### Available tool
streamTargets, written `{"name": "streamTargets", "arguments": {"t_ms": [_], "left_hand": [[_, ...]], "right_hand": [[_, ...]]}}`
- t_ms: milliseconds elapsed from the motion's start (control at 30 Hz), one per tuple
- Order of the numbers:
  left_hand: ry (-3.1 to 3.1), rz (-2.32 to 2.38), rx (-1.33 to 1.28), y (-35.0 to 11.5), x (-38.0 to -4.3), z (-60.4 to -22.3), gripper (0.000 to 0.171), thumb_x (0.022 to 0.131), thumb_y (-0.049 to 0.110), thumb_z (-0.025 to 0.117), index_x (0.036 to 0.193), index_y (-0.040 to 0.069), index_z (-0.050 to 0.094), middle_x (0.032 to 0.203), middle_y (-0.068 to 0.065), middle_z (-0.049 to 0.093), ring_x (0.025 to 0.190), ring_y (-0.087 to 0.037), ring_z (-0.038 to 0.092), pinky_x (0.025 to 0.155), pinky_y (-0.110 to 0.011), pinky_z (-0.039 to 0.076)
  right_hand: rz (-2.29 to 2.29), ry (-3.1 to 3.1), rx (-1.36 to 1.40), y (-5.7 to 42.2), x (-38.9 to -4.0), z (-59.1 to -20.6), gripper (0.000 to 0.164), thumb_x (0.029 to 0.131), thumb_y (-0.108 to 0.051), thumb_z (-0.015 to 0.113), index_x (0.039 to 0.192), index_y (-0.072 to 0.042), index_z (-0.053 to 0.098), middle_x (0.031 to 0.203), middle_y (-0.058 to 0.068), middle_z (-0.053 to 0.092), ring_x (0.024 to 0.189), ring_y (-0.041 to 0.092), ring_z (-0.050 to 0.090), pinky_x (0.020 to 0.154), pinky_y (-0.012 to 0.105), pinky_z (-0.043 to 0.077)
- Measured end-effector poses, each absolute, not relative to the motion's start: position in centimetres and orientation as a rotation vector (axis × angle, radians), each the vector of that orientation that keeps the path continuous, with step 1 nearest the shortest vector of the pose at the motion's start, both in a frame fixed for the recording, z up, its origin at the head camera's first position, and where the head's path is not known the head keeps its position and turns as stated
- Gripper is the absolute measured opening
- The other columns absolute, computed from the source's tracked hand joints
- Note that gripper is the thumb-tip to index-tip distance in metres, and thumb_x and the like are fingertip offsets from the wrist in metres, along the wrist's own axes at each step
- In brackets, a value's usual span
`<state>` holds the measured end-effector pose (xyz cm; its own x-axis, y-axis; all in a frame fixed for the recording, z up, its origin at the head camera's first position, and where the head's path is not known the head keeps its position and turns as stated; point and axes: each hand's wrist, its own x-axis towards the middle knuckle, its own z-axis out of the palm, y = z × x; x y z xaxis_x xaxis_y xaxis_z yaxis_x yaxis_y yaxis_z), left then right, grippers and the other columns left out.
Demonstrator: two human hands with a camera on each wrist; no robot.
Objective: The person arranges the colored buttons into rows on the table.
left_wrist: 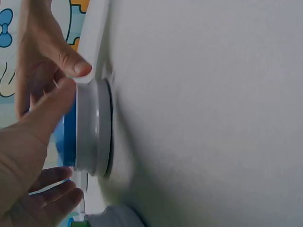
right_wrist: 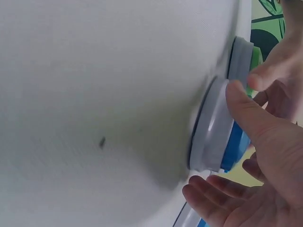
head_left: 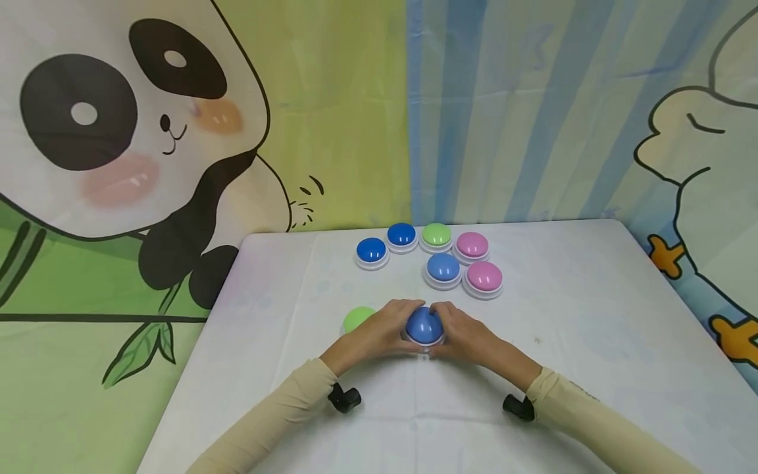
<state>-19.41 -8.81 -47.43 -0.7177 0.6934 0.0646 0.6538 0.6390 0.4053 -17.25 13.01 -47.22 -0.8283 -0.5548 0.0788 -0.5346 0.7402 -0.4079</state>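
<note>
1. Taking the head view as a clock centred on the held blue button, the left hand sits at 9 o'clock and the right hand at 3.
2. That button lies between the two hands: its blue dome sits in a white base, dome upward.
3. Both hands are curved round it, thumbs at its 6 o'clock side and index fingers near 12, gripping it from either side. I cannot tell whether the base rests fully on the counter.
4. At 9 o'clock, partly hidden by the left hand, is a lime button; the right wrist view shows its pale base.
5. Farther off stand six more, each dome set in its own white base: a dark blue button at 11 o'clock, another dark blue button between 11 and 12, a green button near 12, a lighter blue button between 12 and 1, a pink button at 1, and a second pink button near 2.
</note>
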Motion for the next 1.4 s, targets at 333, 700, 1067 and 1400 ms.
{"name": "streamTargets", "arguments": {"t_ms": [333, 700, 1067, 1400], "left_hand": [[2.784, 0.713, 0.875, -8.8, -22.2, -45.8, 0.082, 0.088, 0.063, 0.055, 0.15, 0.015, 0.032, 0.151, -0.006, 0.043, 0.14, -0.024, 0.041, 0.112, -0.042, 0.041], [2.786, 0.79, 0.836, -4.5, -29.3, -43.9, 0.067, 0.094, 0.047, 0.058, 0.147, 0.011, 0.038, 0.15, -0.005, 0.044, 0.141, -0.022, 0.04, 0.114, -0.038, 0.038], [2.94, 0.314, 0.967, 5.0, -37.2, -44.4, 0.052, 0.09, 0.035, 0.068, 0.135, 0.015, 0.053, 0.137, -0.002, 0.057, 0.129, -0.019, 0.048, 0.11, -0.029, 0.04], [2.872, 0.273, 0.887, 5.5, -37.3, -44.8, 0.064, 0.083, 0.046, 0.072, 0.137, 0.02, 0.05, 0.13, -0.001, 0.064, 0.121, -0.019, 0.051, 0.11, -0.033, 0.038]], "right_hand": [[-0.692, 2.901, -0.812, 15.0, -20.1, -44.2, 0.078, 0.076, -0.035, 0.082, 0.137, -0.007, 0.042, 0.132, 0.02, 0.055, 0.115, 0.033, 0.061, 0.087, 0.045, 0.057], [-0.701, 2.991, -0.487, 19.6, -27.0, -41.9, 0.062, 0.088, -0.02, 0.071, 0.139, -0.003, 0.039, 0.134, 0.025, 0.048, 0.121, 0.04, 0.052, 0.097, 0.057, 0.049], [-0.851, 2.764, -0.329, 23.0, -34.5, -44.4, 0.062, 0.09, -0.02, 0.067, 0.14, 0.003, 0.038, 0.14, 0.034, 0.04, 0.128, 0.048, 0.041, 0.106, 0.059, 0.04], [-0.948, 2.712, -0.216, 22.5, -34.2, -45.8, 0.058, 0.093, -0.023, 0.064, 0.139, -0.003, 0.034, 0.138, 0.029, 0.045, 0.125, 0.044, 0.047, 0.105, 0.058, 0.043]]}}
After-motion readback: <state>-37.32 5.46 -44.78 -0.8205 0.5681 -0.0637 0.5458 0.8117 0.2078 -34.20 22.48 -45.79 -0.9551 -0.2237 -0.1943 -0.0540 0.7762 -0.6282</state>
